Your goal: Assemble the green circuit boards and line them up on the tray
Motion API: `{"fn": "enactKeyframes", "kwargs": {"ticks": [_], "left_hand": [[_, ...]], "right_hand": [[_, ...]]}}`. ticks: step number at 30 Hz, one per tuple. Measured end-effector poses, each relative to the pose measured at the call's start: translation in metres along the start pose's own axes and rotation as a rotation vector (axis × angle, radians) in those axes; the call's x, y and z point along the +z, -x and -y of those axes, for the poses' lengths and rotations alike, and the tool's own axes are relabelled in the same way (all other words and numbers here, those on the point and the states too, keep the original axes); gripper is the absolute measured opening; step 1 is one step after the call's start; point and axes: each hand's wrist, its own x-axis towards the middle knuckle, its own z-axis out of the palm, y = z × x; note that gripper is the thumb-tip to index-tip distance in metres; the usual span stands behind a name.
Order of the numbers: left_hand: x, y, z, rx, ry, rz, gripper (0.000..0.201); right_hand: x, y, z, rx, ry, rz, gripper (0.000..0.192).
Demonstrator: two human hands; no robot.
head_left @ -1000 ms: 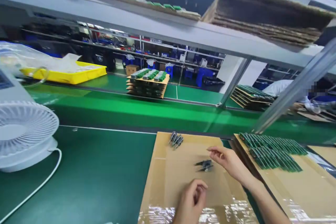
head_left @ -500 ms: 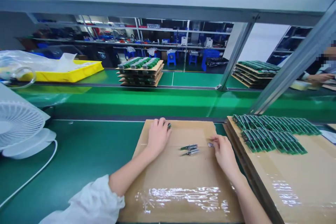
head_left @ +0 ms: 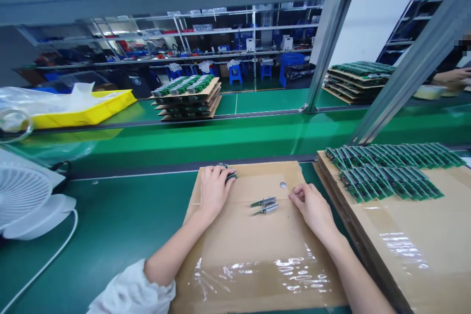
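My left hand (head_left: 213,190) is closed around small green circuit boards (head_left: 232,175) at the far left corner of a cardboard sheet (head_left: 253,240). Its fingers cover most of them, so I cannot tell how many it holds. On the right side of the sheet, my right hand (head_left: 311,207) has thumb and fingertips drawn together with nothing visible between them. Just beyond those fingertips lies a round silver disc (head_left: 283,185), apart from the hand. Two small circuit boards with metal parts (head_left: 265,206) rest mid-sheet between my hands.
Rows of green boards (head_left: 386,184) stand on stacked cardboard (head_left: 401,235) at right. A white fan (head_left: 27,196) is at left. Behind are a yellow tray (head_left: 99,113), layered boards (head_left: 187,95), a metal post (head_left: 329,54) and another person's hand (head_left: 452,76).
The silver disc has left my right fingertips and now lies on the cardboard, farther in. My left hand stays on the boards at the far corner. The view has shifted slightly.
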Motion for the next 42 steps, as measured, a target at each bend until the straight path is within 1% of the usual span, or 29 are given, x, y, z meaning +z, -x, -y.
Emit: {"fn": "enactKeyframes", "kwargs": {"ticks": [3,6,8,10,11,12,14,16,17,18,19,21,23,26,28,30,32,33,35,39,42], "left_hand": [[0.000,0.000,0.002,-0.033,0.078,0.021,0.017],[-0.001,-0.002,0.000,-0.088,0.207,0.021,0.013],[-0.005,-0.002,-0.005,-0.161,0.333,0.007,0.015],[-0.011,0.000,-0.012,-0.265,0.492,0.001,0.022],[-0.015,0.003,-0.017,-0.321,0.595,0.015,0.026],[-0.019,0.006,-0.022,-0.392,0.743,0.049,0.029],[-0.028,0.015,-0.034,-0.584,1.133,0.147,0.032],[-0.035,0.025,-0.048,-0.808,1.538,0.241,0.030],[-0.038,0.030,-0.054,-0.892,1.689,0.272,0.028],[-0.039,0.034,-0.061,-0.936,1.779,0.289,0.026],[-0.039,0.037,-0.067,-0.951,1.838,0.304,0.025],[-0.037,0.042,-0.076,-0.941,1.897,0.330,0.026],[-0.034,0.046,-0.081,-0.914,1.896,0.347,0.035],[-0.029,0.050,-0.081,-0.861,1.882,0.400,0.051],[-0.028,0.053,-0.079,-0.865,1.892,0.440,0.059],[-0.028,0.055,-0.078,-0.905,1.922,0.469,0.067],[-0.028,0.056,-0.079,-0.933,1.976,0.494,0.077],[-0.029,0.057,-0.080,-0.935,2.006,0.501,0.081],[-0.029,0.058,-0.083,-0.923,2.051,0.511,0.083],[-0.026,0.059,-0.085,-0.886,2.056,0.507,0.077],[-0.024,0.060,-0.085,-0.849,1.988,0.511,0.077]], "right_hand": [[0.001,-0.001,0.005,-0.022,-0.004,-0.035,0.020],[0.005,-0.002,0.010,-0.110,0.010,-0.059,0.029],[0.009,-0.003,0.013,-0.155,0.048,-0.071,0.029],[0.012,-0.004,0.013,-0.164,0.069,-0.077,0.027],[0.013,-0.004,0.013,-0.156,0.063,-0.080,0.027],[0.013,-0.004,0.013,-0.145,0.051,-0.079,0.026],[0.014,-0.004,0.012,-0.113,0.032,-0.075,0.023],[0.014,-0.004,0.012,-0.071,0.040,-0.066,0.020],[0.014,-0.004,0.012,-0.050,0.051,-0.059,0.019],[0.013,-0.005,0.011,-0.032,0.062,-0.051,0.019],[0.013,-0.005,0.011,-0.019,0.070,-0.047,0.019],[0.012,-0.006,0.010,-0.011,0.059,-0.044,0.022],[0.008,-0.006,0.011,-0.008,-0.013,-0.049,0.026],[0.000,0.000,0.020,0.048,-0.264,-0.101,0.028],[-0.006,0.009,0.033,0.067,-0.471,-0.105,0.025],[-0.009,0.020,0.046,0.041,-0.634,-0.017,0.021],[-0.008,0.032,0.058,0.007,-0.728,0.096,0.017],[-0.007,0.036,0.062,-0.006,-0.752,0.133,0.015],[-0.004,0.042,0.067,-0.035,-0.772,0.166,0.011],[0.001,0.046,0.069,-0.130,-0.739,0.155,0.006],[0.000,0.047,0.069,-0.180,-0.701,0.140,0.007]]}}
